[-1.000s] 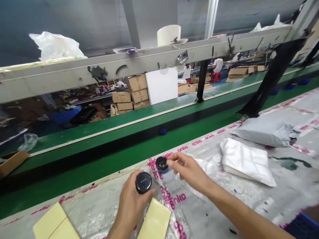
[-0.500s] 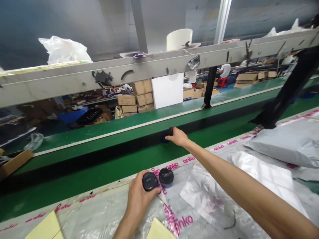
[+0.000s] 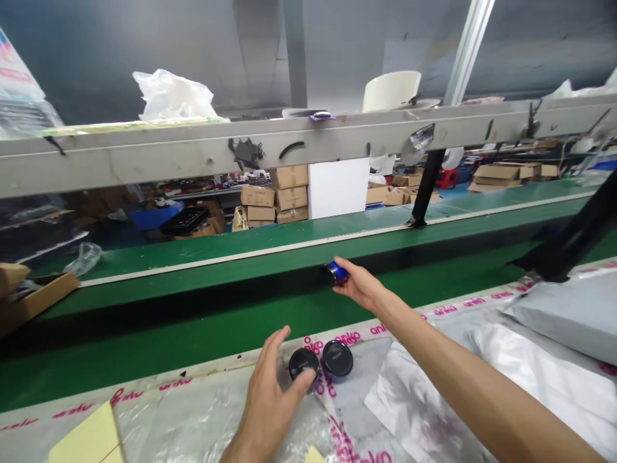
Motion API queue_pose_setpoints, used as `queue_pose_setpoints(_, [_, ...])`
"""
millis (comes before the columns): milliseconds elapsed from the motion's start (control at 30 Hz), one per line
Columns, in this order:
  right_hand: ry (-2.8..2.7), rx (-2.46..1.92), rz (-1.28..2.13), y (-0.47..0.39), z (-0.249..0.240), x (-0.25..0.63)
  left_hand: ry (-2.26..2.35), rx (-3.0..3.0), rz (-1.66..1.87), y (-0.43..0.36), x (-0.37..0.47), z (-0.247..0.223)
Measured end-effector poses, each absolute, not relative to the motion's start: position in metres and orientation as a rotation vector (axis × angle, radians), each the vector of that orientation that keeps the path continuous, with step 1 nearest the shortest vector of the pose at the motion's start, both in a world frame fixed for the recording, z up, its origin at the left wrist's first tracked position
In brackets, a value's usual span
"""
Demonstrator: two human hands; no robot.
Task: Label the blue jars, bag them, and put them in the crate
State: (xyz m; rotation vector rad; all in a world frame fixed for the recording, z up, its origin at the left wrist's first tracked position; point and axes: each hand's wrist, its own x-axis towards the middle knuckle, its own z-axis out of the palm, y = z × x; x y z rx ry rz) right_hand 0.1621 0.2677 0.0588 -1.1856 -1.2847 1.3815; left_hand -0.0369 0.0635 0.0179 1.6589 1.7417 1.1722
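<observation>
My right hand is closed around a small blue jar with a black lid, tilted on its side above the green conveyor belt. My left hand is open, fingers and thumb apart, beside a round black-lidded jar. Its thumb overlaps the lid's near edge; I cannot tell if it touches. A second black-lidded jar stands just to the right of the first. Both sit on the plastic-covered table near its far edge.
Yellow paper lies at lower left. A crumpled white bag and a grey plastic package are at right. Black posts hold a grey beam across the view. An open carton stands at far left.
My right hand has lifted the blue jar, bringing it into clearer view. My left hand has loosened from the black-lidded jar, its fingers spreading. The camera view has shifted left.
</observation>
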Motion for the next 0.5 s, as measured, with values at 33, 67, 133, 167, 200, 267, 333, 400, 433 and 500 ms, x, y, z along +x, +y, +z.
queue_pose_setpoints(33, [-1.268, -1.131, 1.444, 0.252, 0.064, 0.165, 1.766, 1.683, 1.227, 0.063, -0.036, 0.021])
queue_pose_setpoints(67, [-1.240, -1.072, 1.513, 0.234, 0.069, 0.167, 1.782, 1.723, 1.273, 0.062, -0.035, 0.025])
queue_pose_setpoints(133, [-1.096, -0.907, 1.740, 0.198, 0.075, 0.168, 1.774, 1.842, 1.330, 0.058, -0.030, 0.032])
queue_pose_setpoints(167, [-1.005, -0.821, 1.865, 0.180, 0.077, 0.166, 1.752, 1.904, 1.347, 0.056, -0.026, 0.036])
queue_pose_setpoints(200, [-0.926, -0.748, 1.975, 0.163, 0.078, 0.164, 1.719, 1.956, 1.360, 0.052, -0.021, 0.040])
queue_pose_setpoints(267, [-0.852, -0.671, 2.118, 0.131, 0.079, 0.156, 1.647, 2.003, 1.371, 0.045, -0.009, 0.049])
queue_pose_setpoints(333, [-0.867, -0.644, 2.178, 0.104, 0.078, 0.148, 1.598, 1.944, 1.380, 0.037, 0.002, 0.059])
queue_pose_setpoints(400, [-0.933, -0.620, 2.200, 0.083, 0.078, 0.143, 1.590, 1.806, 1.413, 0.029, 0.008, 0.067])
queue_pose_setpoints(433, [-0.990, -0.621, 2.182, 0.076, 0.078, 0.142, 1.603, 1.745, 1.433, 0.024, 0.009, 0.071])
queue_pose_setpoints(500, [-1.166, -0.700, 2.022, 0.064, 0.077, 0.147, 1.653, 1.677, 1.449, 0.012, 0.006, 0.075])
